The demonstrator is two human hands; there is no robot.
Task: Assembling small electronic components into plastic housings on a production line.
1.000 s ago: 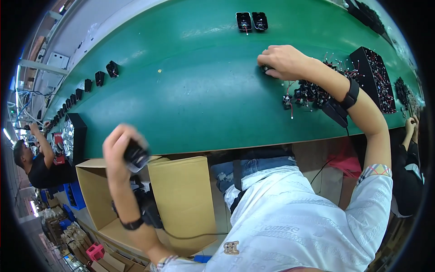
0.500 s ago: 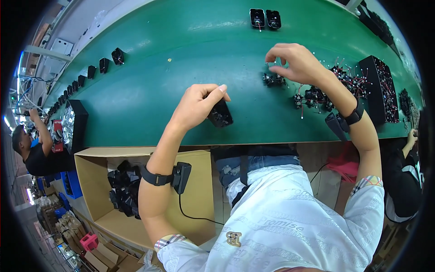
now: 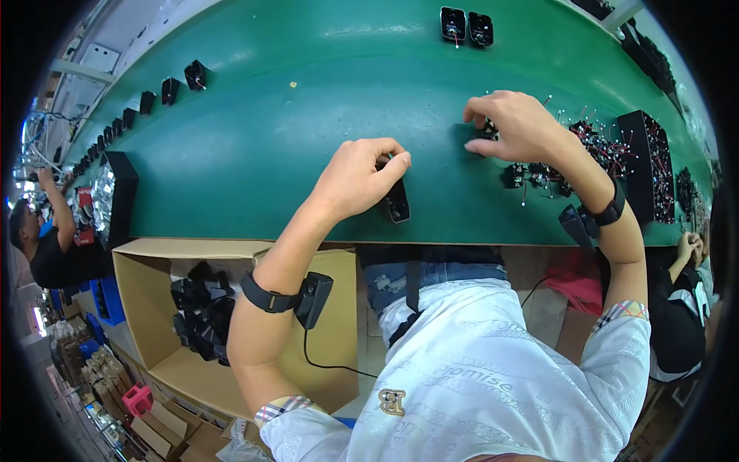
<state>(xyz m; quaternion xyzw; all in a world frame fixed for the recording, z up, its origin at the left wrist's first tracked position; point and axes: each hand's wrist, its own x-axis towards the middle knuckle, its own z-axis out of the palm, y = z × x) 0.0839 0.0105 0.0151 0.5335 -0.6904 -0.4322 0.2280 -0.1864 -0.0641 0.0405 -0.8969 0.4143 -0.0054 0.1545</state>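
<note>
My left hand point(image 3: 363, 175) is closed on a black plastic housing point(image 3: 397, 202), an open shell whose lower end shows below the fingers. It stands tilted over the bench, near its front edge. To the right, my right hand point(image 3: 519, 127) curls its thumb and fingers around a small black wired part point(image 3: 489, 129), mostly hidden by the hand. Beside that wrist lies a heap of similar black wired parts point(image 3: 602, 142) with red and black leads and white connectors.
A black box of wired parts point(image 3: 650, 165) stands at the right. Two filled housings point(image 3: 467, 28) lie at the far side; several black housings point(image 3: 169, 91) line the left. Below the green bench point(image 3: 308, 115), a cardboard box point(image 3: 331, 339) holds black shells point(image 3: 202, 312). A person point(image 3: 58, 239) sits left, another right.
My right hand has come down over the small wired part, and its fingers have closed round it. My left hand has shifted slightly right with the housing, which has turned more upright. The view has shifted a little.
</note>
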